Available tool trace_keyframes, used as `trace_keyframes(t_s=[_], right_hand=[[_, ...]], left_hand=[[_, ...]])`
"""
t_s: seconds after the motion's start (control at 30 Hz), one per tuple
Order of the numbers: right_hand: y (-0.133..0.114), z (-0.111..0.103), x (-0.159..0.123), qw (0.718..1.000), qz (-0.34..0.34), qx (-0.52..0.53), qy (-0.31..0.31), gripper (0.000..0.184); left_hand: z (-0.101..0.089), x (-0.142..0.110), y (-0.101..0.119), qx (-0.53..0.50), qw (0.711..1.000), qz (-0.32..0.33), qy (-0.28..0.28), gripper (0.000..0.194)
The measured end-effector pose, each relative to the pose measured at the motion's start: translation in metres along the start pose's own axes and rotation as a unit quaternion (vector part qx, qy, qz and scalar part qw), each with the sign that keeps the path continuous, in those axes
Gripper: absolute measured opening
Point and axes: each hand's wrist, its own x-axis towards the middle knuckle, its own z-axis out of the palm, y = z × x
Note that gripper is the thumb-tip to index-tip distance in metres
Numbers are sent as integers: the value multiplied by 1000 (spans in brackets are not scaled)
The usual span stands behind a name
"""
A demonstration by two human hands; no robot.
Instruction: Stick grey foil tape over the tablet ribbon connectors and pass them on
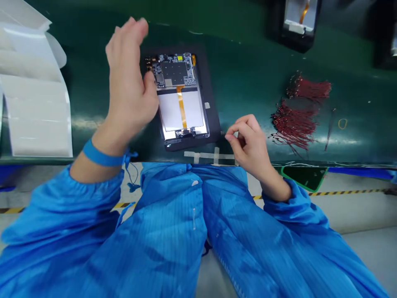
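An opened tablet (182, 109) lies on a black pad (214, 118), showing its circuit board (175, 70) and an orange ribbon cable (181, 106). My left hand (128, 76) is at the tablet's left side, fingers stretched out and thumb apart, holding nothing visible. The thumb overlaps the board's left edge; I cannot tell if it touches. Right of the pad, my right hand (249, 142) is closed in a pinch, and whatever sits between its fingertips is too small to name. Pale tape strips (201, 155) run along the table edge beside it.
Bundles of dark red wires (294, 122) lie to the right, near a single wire (330, 130) and a yellow rubber band (342, 123). White label sheets (39, 111) cover the left. Another open device (300, 22) is at the back right of the green table (242, 74).
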Motion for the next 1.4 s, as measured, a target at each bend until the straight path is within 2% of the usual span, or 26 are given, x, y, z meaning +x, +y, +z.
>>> trace_keyframes(t_s=[0.07, 0.17, 0.23, 0.33, 0.47, 0.6, 0.83, 1.0, 1.23, 1.33, 1.4], right_hand=[[-1, 6, 3, 997, -48, -14, -52, 15], [-2, 21, 15, 985, -86, -83, -127, 23], [-4, 29, 24, 975, -90, -146, -143, 26], [-8, 33, 32, 962, -98, -190, -168, 27], [-11, 31, 34, 957, -96, -201, -184, 26], [-11, 29, 34, 954, -100, -207, -193, 26], [-15, 30, 37, 947, -90, -227, -208, 27], [-20, 28, 40, 941, -75, -238, -229, 26], [-17, 21, 44, 937, -71, -276, -203, 23], [-11, 18, 44, 941, -78, -263, -197, 22], [-5, 17, 43, 948, -90, -238, -191, 20]], left_hand=[[-7, -32, 30, -15, 999, 12, 36, 56], [-10, -82, 73, -44, 998, 21, 35, 29], [-4, -105, 87, -47, 998, 25, 37, 23], [12, -123, 88, -31, 999, 3, 31, 26], [25, -127, 84, -13, 999, -32, 7, 29], [28, -125, 85, -43, 999, -9, 17, 30], [32, -113, 86, -53, 997, -44, -40, 27], [35, -111, 85, -67, 997, -42, -21, 22], [46, -119, 103, -23, 998, -55, -6, 24], [34, -117, 90, -38, 999, -18, -6, 25], [11, -108, 61, -43, 999, -6, 18, 30]])
